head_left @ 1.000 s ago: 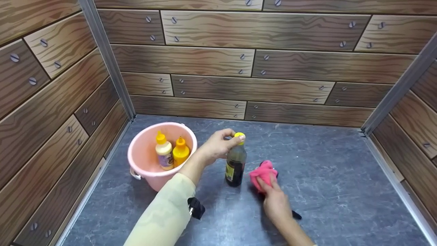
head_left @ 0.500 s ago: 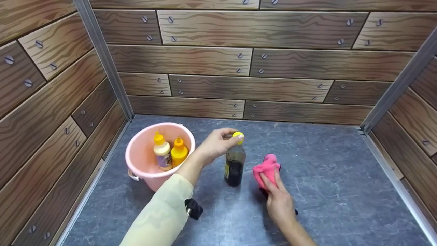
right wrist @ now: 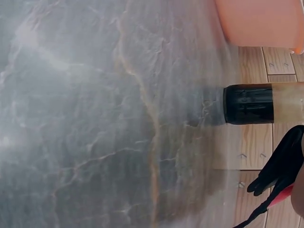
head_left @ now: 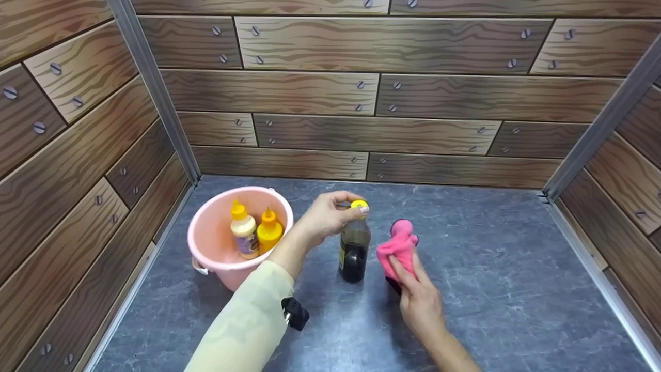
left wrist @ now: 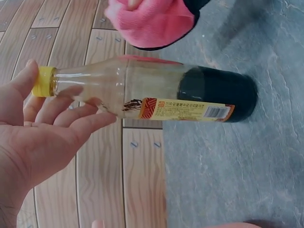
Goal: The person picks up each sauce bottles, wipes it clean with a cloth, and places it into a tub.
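My left hand pinches the yellow cap of a glass bottle between thumb and fingers. The bottle is part filled with dark liquid and stands upright on the floor. In the left wrist view, a yellow and red label with a barcode shows on the bottle's side. My right hand grips a pink cloth with black edging, just right of the bottle. That cloth hangs bunched in the air, apart from the glass in the head view. Its black part dangles down in the right wrist view.
On the left stands a pink bucket with a white handle. It contains a cream squeeze bottle with an orange tip and a yellow-orange one. Wood-print walls enclose the grey marbled floor at the back and sides.
The bottle has turned about its upright axis, so its label has swung left in the head view. My right hand has moved the pink cloth slightly up; the left hand keeps hold of the cap.
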{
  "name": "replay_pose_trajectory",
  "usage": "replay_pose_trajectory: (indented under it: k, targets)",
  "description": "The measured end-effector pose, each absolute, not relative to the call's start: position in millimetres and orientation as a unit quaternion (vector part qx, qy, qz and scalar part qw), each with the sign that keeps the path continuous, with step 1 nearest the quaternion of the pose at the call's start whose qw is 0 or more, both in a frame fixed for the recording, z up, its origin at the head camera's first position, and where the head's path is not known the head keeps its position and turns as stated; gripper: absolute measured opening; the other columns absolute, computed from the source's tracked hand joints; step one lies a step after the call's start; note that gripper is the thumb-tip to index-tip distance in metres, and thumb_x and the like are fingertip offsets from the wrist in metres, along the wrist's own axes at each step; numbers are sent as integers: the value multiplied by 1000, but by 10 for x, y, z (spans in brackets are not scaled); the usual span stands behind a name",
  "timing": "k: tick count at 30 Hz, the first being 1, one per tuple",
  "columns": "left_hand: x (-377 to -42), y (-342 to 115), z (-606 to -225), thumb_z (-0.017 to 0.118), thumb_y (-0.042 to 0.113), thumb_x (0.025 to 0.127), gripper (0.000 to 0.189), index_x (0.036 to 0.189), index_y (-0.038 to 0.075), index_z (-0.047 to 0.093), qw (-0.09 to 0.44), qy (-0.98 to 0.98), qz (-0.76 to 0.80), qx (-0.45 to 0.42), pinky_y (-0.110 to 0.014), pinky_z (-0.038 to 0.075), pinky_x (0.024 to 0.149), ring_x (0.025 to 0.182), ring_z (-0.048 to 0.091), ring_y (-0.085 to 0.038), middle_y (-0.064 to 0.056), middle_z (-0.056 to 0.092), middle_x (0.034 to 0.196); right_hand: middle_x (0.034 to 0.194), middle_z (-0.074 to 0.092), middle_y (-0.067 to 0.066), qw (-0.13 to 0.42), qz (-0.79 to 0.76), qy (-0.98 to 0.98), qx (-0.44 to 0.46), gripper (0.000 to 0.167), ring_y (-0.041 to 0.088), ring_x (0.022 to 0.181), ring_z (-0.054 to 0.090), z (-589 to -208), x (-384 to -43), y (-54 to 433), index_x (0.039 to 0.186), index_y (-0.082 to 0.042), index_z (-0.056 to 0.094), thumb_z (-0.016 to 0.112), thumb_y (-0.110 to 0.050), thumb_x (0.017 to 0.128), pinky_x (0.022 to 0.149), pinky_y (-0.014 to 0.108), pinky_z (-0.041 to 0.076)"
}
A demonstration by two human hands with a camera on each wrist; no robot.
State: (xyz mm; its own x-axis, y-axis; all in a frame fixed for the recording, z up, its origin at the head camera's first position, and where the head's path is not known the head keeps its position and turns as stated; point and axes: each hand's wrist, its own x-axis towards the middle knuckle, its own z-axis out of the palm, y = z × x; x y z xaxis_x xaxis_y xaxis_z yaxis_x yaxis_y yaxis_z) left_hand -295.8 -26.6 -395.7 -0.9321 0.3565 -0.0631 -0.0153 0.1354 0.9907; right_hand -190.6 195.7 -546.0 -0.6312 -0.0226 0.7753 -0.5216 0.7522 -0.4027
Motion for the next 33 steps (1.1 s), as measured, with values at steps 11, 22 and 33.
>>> replay_pose_trajectory:
  k: [11,22,33]
  targets:
    - [-2973,-290,-3926,75,30,102,40,139,17,72,171,759,618,113,-53,50,109,125,63,-24,-5,70,136,156,50,24,401,319,-832,213,68,42,128,62,-5177,-1994,1822,134,-18,75,73,21,79,110,23,44]
    - [-2966,-310,-3935,76,33,101,44,142,18,70,179,757,617,119,-54,50,109,125,63,-25,-5,69,139,159,47,25,385,294,-835,261,69,41,130,61,-5008,-2150,1696,139,-19,72,73,18,81,93,52,58]
    - [-2984,-296,-3944,77,26,100,41,140,15,71,185,740,637,112,-37,60,94,104,71,-20,-6,75,124,159,46,25,356,287,-848,269,67,43,131,60,-4980,-2251,1622,141,-20,71,76,13,83,95,54,58]
